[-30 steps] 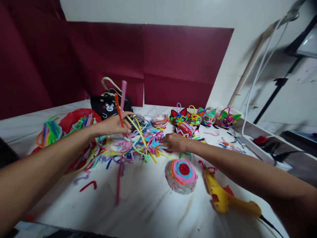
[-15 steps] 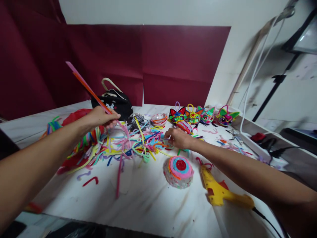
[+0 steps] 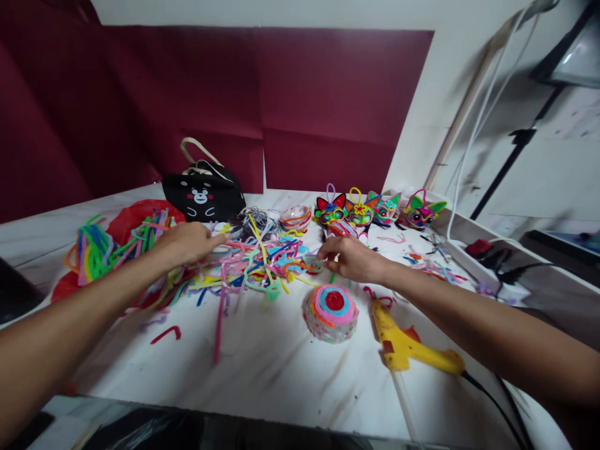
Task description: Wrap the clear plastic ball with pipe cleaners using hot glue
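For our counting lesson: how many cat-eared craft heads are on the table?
4, in a row at the back, from left: the red-eared head, orange-eared head, green-eared head and pink-looped head. Others may be hidden.

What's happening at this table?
A person is working bare-handed at a loose heap of multicoloured fuzzy craft stems: the left hand is over its left part, the right hand at its right edge. Whether either grips a stem isn't clear. Nearer the person sits a clear, rounded piece topped with pink, blue and red rings, untouched, with a yellow glue gun lying to its right. Four colourful cat-like heads stand in a row behind.
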The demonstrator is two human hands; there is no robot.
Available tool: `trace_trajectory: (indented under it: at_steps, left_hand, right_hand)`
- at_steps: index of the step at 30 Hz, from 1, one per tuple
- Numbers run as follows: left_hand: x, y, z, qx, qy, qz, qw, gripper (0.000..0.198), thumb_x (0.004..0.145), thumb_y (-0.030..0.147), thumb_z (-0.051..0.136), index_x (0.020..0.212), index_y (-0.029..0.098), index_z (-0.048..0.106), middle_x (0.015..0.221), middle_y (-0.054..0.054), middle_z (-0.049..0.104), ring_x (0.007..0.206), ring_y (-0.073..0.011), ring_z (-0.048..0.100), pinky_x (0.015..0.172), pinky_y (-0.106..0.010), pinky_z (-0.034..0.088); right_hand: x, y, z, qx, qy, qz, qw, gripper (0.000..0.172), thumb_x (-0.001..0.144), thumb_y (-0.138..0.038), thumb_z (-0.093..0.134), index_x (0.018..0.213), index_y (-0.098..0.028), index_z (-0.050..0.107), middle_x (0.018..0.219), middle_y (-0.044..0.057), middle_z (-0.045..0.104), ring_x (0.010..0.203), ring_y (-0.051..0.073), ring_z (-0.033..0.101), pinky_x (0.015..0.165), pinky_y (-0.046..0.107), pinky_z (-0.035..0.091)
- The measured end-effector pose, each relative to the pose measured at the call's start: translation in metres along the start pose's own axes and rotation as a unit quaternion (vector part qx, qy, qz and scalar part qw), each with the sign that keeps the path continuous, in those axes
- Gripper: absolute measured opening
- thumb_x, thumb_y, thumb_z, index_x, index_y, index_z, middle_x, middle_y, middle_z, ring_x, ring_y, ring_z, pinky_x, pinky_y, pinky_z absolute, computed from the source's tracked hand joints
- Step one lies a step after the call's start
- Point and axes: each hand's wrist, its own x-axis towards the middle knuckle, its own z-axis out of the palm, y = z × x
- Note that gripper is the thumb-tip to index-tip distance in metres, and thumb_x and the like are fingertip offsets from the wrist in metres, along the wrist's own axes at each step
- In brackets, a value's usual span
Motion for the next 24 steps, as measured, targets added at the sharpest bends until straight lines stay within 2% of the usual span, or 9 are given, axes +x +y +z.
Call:
trace_trajectory:
  at_steps: [2, 4, 6, 8, 12, 16, 18, 21, 24]
  left_hand:
    - [-0.012, 0.010, 0.019, 0.027, 0.000, 0.074, 0.997, 0.055, 0.088, 0.067, 0.054, 0.060, 0.021, 0.067, 0.055, -0.004, 0.064, 0.063, -0.0243, 0.062, 0.060, -0.030, 0.037]
    - [-0.022, 0.018, 0.039, 0.045, -0.005, 0.134, 0.990, 0.049, 0.083, 0.067, 0.057, 0.062, 0.023, 0.064, 0.059, -0.003, 0.065, 0.062, -0.0236, 0.061, 0.058, -0.030, 0.035]
    - [-0.027, 0.024, 0.056, 0.055, 0.013, 0.177, 0.983, 0.039, 0.082, 0.057, 0.057, 0.063, 0.023, 0.061, 0.063, -0.004, 0.065, 0.063, -0.0231, 0.060, 0.057, -0.030, 0.032]
    - [-0.030, 0.028, 0.061, 0.052, 0.032, 0.215, 0.975, 0.037, 0.085, 0.050, 0.050, 0.061, 0.023, 0.058, 0.064, -0.004, 0.064, 0.063, -0.0223, 0.059, 0.058, -0.030, 0.033]
    - [-0.031, 0.033, 0.036, 0.026, 0.117, 0.252, 0.960, 0.037, 0.088, 0.045, 0.042, 0.061, 0.023, 0.052, 0.063, -0.003, 0.059, 0.065, -0.0209, 0.057, 0.064, -0.030, 0.037]
    - [-0.038, 0.040, -0.006, -0.021, 0.229, 0.247, 0.941, 0.036, 0.087, 0.047, 0.048, 0.065, 0.021, 0.057, 0.067, -0.001, 0.059, 0.067, -0.0181, 0.056, 0.063, -0.028, 0.035]
    - [-0.041, 0.043, -0.018, -0.047, 0.263, 0.236, 0.934, 0.037, 0.088, 0.046, 0.049, 0.065, 0.020, 0.061, 0.063, 0.001, 0.057, 0.063, -0.0158, 0.053, 0.062, -0.027, 0.034]
    - [-0.041, 0.044, -0.019, -0.093, 0.281, 0.213, 0.931, 0.038, 0.089, 0.047, 0.051, 0.075, 0.018, 0.069, 0.058, 0.004, 0.057, 0.056, -0.0129, 0.049, 0.057, -0.024, 0.032]
    - [-0.035, 0.042, -0.008, -0.136, 0.288, 0.193, 0.928, 0.042, 0.090, 0.049, 0.052, 0.091, 0.014, 0.075, 0.063, 0.003, 0.063, 0.054, -0.0125, 0.051, 0.053, -0.022, 0.033]
  right_hand:
    - [-0.008, -0.004, -0.002, 0.009, -0.001, -0.008, 1.000, 0.028, 0.078, 0.000, 0.063, 0.099, -0.011, 0.079, 0.094, 0.011, 0.079, 0.080, 0.019, 0.071, 0.074, 0.026, 0.051]
    - [-0.015, -0.009, -0.003, 0.018, -0.003, -0.016, 1.000, 0.027, 0.078, 0.001, 0.064, 0.097, -0.011, 0.079, 0.093, 0.011, 0.079, 0.079, 0.019, 0.071, 0.073, 0.026, 0.051]
    - [-0.020, -0.014, -0.005, 0.026, -0.004, -0.022, 0.999, 0.027, 0.077, 0.001, 0.064, 0.096, -0.011, 0.079, 0.093, 0.010, 0.078, 0.077, 0.018, 0.070, 0.072, 0.025, 0.051]
    - [-0.025, -0.019, -0.007, 0.034, -0.002, -0.028, 0.999, 0.028, 0.077, 0.002, 0.065, 0.096, -0.012, 0.079, 0.092, 0.009, 0.078, 0.077, 0.017, 0.070, 0.071, 0.024, 0.051]
    - [-0.029, -0.022, -0.010, 0.048, 0.003, -0.031, 0.998, 0.023, 0.080, -0.001, 0.064, 0.091, -0.014, 0.078, 0.086, 0.005, 0.078, 0.073, 0.015, 0.069, 0.066, 0.021, 0.049]
    - [-0.027, -0.016, -0.009, 0.050, 0.006, -0.014, 0.999, 0.018, 0.082, -0.003, 0.064, 0.089, -0.014, 0.077, 0.083, 0.003, 0.078, 0.071, 0.013, 0.070, 0.065, 0.020, 0.049]
    - [-0.022, -0.013, -0.007, 0.042, 0.000, -0.003, 0.999, 0.018, 0.082, -0.001, 0.063, 0.088, -0.014, 0.076, 0.081, 0.002, 0.077, 0.071, 0.013, 0.070, 0.066, 0.019, 0.050]
    - [-0.006, -0.011, -0.003, 0.013, -0.010, 0.015, 1.000, 0.021, 0.083, 0.001, 0.062, 0.092, -0.012, 0.075, 0.083, 0.002, 0.077, 0.073, 0.013, 0.071, 0.069, 0.021, 0.051]
    - [0.020, -0.014, 0.004, -0.029, -0.024, 0.019, 0.999, 0.022, 0.088, -0.002, 0.063, 0.105, -0.011, 0.075, 0.100, 0.007, 0.078, 0.088, 0.017, 0.073, 0.079, 0.025, 0.055]
